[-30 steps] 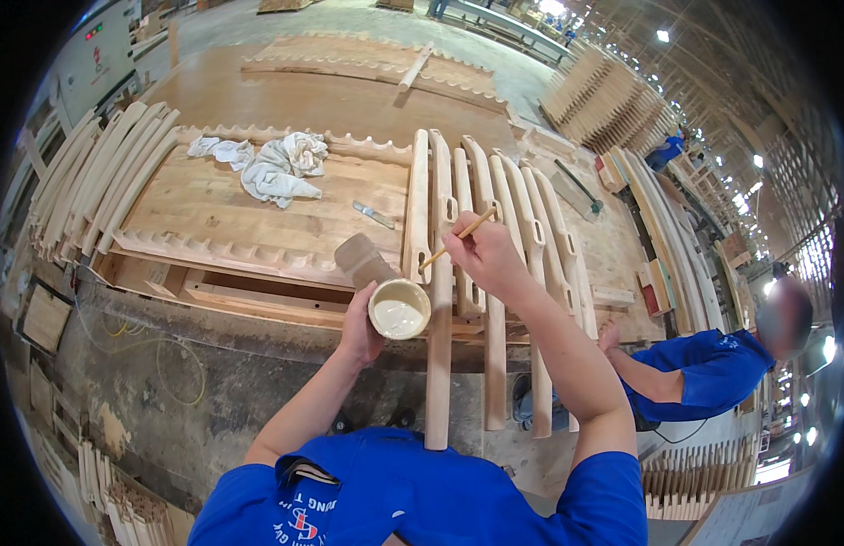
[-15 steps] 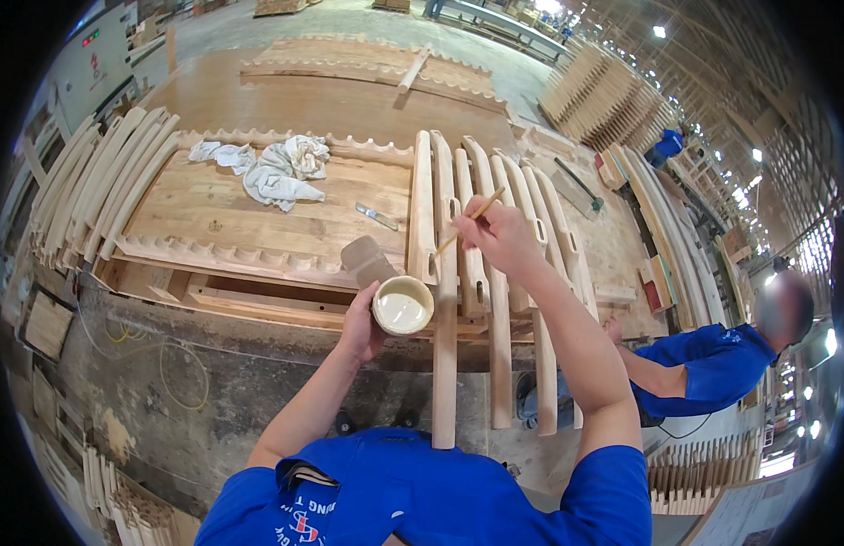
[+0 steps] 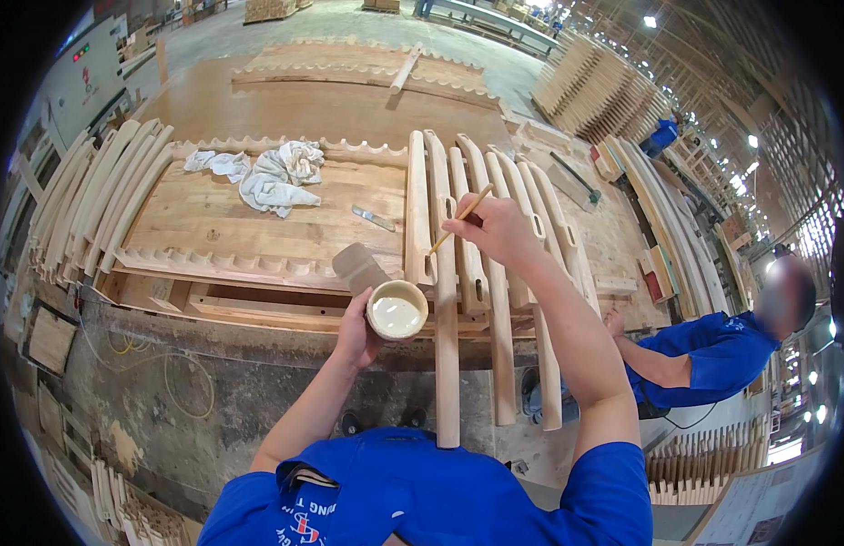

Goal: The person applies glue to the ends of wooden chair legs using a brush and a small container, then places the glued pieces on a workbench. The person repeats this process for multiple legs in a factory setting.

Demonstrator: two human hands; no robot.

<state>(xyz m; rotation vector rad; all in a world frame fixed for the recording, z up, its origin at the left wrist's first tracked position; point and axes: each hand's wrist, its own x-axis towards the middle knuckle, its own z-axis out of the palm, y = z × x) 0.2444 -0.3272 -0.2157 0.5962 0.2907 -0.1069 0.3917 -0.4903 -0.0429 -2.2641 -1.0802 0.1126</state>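
**Glue cup and brush over the curved slats**

Glue cup [image 3: 396, 309], one only: round, pale liquid inside, sitting just in front of the bench edge. Your left hand [image 3: 356, 329] is wrapped round its side from below, fingers closed on it. A tan block [image 3: 360, 267] sits at the cup's 11 o'clock, touching or just behind it; which, you cannot tell.

One brush [image 3: 460, 218], thin wooden handle, pinched in your right hand [image 3: 497, 229], fingers closed tight round its upper part. Its lower end points down to 7 o'clock and meets the second slat from the left, at about 1 o'clock from the cup.

Curved wooden slats [image 3: 447, 300]: seven or so side by side, running from 12 to 6 o'clock, their near ends overhanging the bench. Your right forearm crosses the slats on the right.

Around: one white rag [image 3: 267, 175] at 10 o'clock on the slatted bench top [image 3: 203, 218]; one small scraper [image 3: 373, 217] between the rag and the slats. More slats stacked at 9 o'clock [image 3: 85, 200]. A second person in blue [image 3: 713, 355] crouches at 3 o'clock, well apart from your hands.
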